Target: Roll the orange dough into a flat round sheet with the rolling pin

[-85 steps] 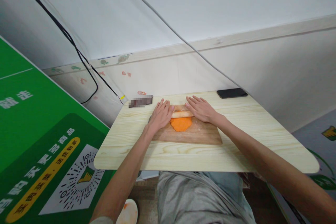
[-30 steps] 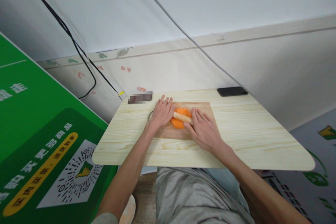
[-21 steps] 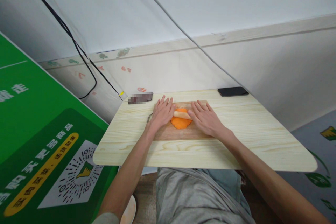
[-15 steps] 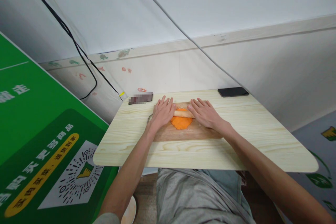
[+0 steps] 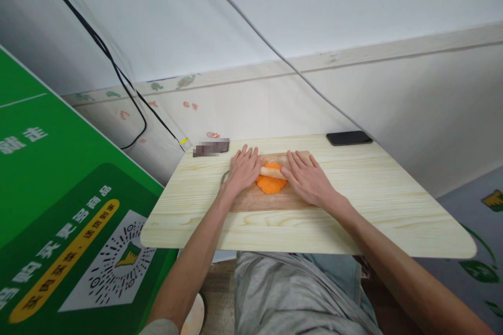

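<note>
A pale wooden rolling pin (image 5: 272,172) lies across flattened orange dough (image 5: 271,186) on a wooden board (image 5: 259,203). The pin tilts slightly, its right end closer to me. My left hand (image 5: 244,168) rests palm down over the pin's left end, fingers stretched forward. Over the right end lies my right hand (image 5: 308,177), also flat with extended fingers. Both palms hide the ends of the pin. Dough shows in front of and behind it.
The board sits on a light wood-grain table (image 5: 389,204) against the wall. A black phone (image 5: 349,138) lies at the back right, and a dark, blurred-out flat object (image 5: 211,147) at the back left. A green printed panel (image 5: 78,178) stands left; a grey cable (image 5: 271,47) crosses the wall.
My right hand has come slightly toward me, bringing the pin's right end nearer, so the pin slants more. More dough shows behind it. My left hand has barely moved.
</note>
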`<action>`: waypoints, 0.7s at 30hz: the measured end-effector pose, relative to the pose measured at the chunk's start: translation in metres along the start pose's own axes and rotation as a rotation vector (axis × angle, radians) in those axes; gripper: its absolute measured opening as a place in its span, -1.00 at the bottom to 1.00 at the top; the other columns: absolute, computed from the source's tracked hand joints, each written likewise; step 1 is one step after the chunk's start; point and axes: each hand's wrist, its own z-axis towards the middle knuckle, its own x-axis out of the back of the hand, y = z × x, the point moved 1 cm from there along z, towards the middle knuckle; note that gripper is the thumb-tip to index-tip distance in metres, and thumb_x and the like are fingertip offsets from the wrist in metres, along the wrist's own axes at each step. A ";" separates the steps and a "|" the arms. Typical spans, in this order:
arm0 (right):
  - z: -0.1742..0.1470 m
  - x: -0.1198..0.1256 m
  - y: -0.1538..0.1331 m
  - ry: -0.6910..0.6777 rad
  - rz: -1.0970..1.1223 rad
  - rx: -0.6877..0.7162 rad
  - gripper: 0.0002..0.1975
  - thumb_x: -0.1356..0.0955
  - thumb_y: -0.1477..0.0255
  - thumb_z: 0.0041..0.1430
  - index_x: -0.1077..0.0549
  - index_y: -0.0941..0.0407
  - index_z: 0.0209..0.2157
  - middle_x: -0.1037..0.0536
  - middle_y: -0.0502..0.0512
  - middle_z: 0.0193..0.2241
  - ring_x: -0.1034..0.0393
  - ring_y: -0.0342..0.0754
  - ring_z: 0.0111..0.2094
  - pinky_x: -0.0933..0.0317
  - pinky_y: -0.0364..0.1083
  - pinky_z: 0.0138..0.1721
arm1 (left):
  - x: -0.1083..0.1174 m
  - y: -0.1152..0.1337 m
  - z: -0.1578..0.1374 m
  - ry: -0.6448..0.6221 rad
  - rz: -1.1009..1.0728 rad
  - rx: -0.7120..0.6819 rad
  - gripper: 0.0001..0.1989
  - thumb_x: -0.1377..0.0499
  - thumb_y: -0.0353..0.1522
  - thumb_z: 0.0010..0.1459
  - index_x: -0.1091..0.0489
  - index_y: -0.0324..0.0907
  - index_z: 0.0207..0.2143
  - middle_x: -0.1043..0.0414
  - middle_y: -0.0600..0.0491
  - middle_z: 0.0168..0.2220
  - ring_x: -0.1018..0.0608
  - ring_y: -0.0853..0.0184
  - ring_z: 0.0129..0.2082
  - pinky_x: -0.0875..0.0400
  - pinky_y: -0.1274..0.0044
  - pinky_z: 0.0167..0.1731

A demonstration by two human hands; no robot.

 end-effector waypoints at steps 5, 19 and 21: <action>-0.019 -0.001 -0.018 0.047 -0.045 -0.023 -0.16 0.04 0.05 0.55 -0.18 0.46 0.45 -0.31 0.54 0.40 -0.14 0.30 0.47 0.00 0.30 0.44 | 0.000 0.002 -0.003 0.006 0.038 -0.014 -0.35 0.25 -0.17 0.58 -0.20 -0.40 0.44 -0.33 -0.28 0.41 -0.13 -0.05 0.54 -0.12 0.09 0.46; -0.053 -0.008 -0.054 0.206 -0.013 -0.012 -0.06 -0.11 -0.01 0.52 0.13 0.50 0.53 -0.23 0.64 0.42 -0.15 0.38 0.46 -0.12 0.26 0.40 | 0.002 -0.001 -0.025 0.022 0.015 -0.082 -0.42 0.21 -0.23 0.57 -0.28 -0.34 0.40 -0.32 -0.24 0.42 -0.15 0.03 0.54 -0.12 0.09 0.47; -0.057 -0.009 -0.058 0.221 -0.009 -0.006 -0.04 -0.12 -0.01 0.52 0.19 0.51 0.53 -0.22 0.66 0.42 -0.14 0.39 0.46 -0.11 0.26 0.41 | 0.002 0.001 -0.024 0.032 0.017 -0.082 -0.42 0.21 -0.23 0.57 -0.28 -0.36 0.39 -0.32 -0.24 0.42 -0.15 0.01 0.54 -0.12 0.10 0.47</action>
